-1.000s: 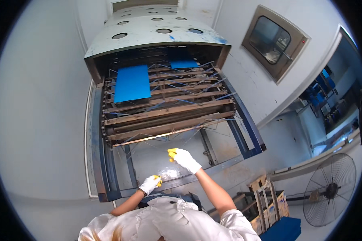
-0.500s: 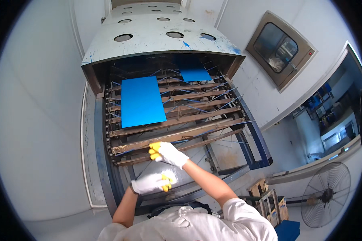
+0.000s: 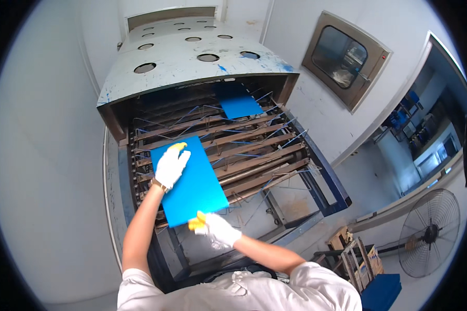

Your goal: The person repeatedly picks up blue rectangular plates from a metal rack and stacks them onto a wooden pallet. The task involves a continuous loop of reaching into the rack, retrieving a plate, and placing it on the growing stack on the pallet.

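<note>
A flat, rectangular blue panel (image 3: 197, 181) lies slanted across the brown slats and thin wire supports of a conveyor rack (image 3: 254, 136). My left hand (image 3: 172, 167), in a white glove with yellow fingertips, reaches over the panel's far left part. Its fingers are stretched out, with thumb and fingers apart. At the panel's near edge is my right hand (image 3: 218, 229), gloved alike. Its yellow fingertips are curled together at the edge and appear to pinch it. Farther back, a second blue panel (image 3: 238, 106) lies partly inside the oven-like tunnel's mouth.
A pale metal hood (image 3: 174, 78) with round holes covers the tunnel. The dark blue frame (image 3: 327, 189) edges the rack's right side. A fan (image 3: 429, 233) stands at the right, near a wooden-and-metal stand (image 3: 355, 262) and a blue piece (image 3: 381, 292). White walls flank the rack.
The nearer blue panel has come toward me and tilted. My left hand has swung forward over it; my right hand has lowered to its near edge. The view has shifted slightly.
</note>
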Motion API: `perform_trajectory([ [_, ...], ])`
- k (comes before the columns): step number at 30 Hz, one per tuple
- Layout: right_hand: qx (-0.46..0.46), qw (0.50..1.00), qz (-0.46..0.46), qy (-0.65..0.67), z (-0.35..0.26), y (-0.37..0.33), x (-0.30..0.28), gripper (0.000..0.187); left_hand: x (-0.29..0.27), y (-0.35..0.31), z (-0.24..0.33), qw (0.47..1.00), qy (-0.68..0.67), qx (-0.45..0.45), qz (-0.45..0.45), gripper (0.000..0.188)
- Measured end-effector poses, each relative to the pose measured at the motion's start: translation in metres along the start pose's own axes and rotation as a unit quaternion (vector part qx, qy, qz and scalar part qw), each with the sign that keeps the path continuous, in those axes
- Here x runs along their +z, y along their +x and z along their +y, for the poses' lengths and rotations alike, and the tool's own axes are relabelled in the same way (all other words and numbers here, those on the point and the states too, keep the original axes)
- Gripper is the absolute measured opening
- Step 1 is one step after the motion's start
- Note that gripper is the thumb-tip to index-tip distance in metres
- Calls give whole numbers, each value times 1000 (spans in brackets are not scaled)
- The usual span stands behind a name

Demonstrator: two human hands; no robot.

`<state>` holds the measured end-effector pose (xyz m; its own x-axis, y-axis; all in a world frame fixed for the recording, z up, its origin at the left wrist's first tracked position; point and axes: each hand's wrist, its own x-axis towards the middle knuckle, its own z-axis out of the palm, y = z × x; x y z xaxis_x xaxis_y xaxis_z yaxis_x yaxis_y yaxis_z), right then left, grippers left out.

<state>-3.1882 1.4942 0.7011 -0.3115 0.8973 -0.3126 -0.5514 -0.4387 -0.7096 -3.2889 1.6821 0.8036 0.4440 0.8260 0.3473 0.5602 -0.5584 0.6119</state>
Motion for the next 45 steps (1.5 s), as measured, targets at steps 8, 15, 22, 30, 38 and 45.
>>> perform_trajectory([
  [8, -38, 998, 53, 11, 24, -94, -20, 33, 37, 9, 4, 960, 208, -162, -94, 66],
  [15, -191, 925, 204, -257, 16, -269, -133, 27, 104, -9, 238, 978, 61, 83, -183, 52],
  [22, -160, 772, 519, -330, 26, -504, -188, 17, 313, -82, 409, 906, -91, 264, -319, 52],
  [30, -105, 639, 760, 56, 124, -681, -240, 12, 520, -218, 620, 795, -171, 420, -404, 56],
  [38, -130, 288, 935, 160, 170, -734, -242, 35, 626, -373, 790, 644, -185, 391, -631, 57],
  [45, -99, 195, 959, 183, 151, -784, -236, 27, 684, -473, 863, 507, -271, 190, -796, 55],
])
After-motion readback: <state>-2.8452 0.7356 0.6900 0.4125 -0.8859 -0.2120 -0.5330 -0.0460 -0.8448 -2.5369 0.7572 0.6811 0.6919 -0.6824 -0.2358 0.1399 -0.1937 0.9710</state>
